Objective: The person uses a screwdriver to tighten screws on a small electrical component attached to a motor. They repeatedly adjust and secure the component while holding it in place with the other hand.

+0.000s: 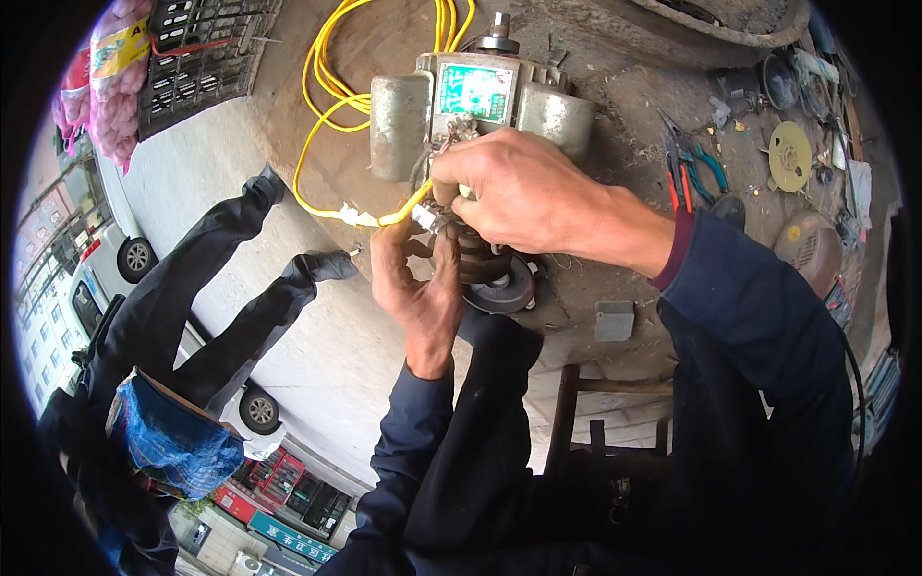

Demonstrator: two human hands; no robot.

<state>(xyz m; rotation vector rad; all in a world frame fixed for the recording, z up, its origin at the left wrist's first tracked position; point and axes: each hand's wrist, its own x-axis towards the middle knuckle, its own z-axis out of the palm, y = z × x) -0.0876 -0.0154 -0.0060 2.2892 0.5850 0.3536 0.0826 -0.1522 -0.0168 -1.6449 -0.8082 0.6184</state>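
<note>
The motor [477, 108] lies on the ground [615, 259] in front of you, a green plate [477, 82] on its face, its shaft [498, 34] pointing away from you. A yellow cable [389, 218] comes to its near part, where both your hands work close together.

Your left hand [418, 288] pinches a small white piece [424, 219] beside the cable, between thumb and finger. Your right hand [533, 187] is bent over the wires, its fingers curled; what they hold is hidden, so I cannot tell whether they are pressed together. Below it is a round dark part [501, 288].

Near your right forearm lie red-handled pliers [680, 178] and teal-handled pliers [711, 173]. Further right is a yellow spool [789, 157]; nearer to you, a grey square [615, 321].

At upper left stand a black crate [197, 62] and pink net bags [117, 96]. At left, another person [226, 245] in dark trousers is with a blue bag [178, 442].
</note>
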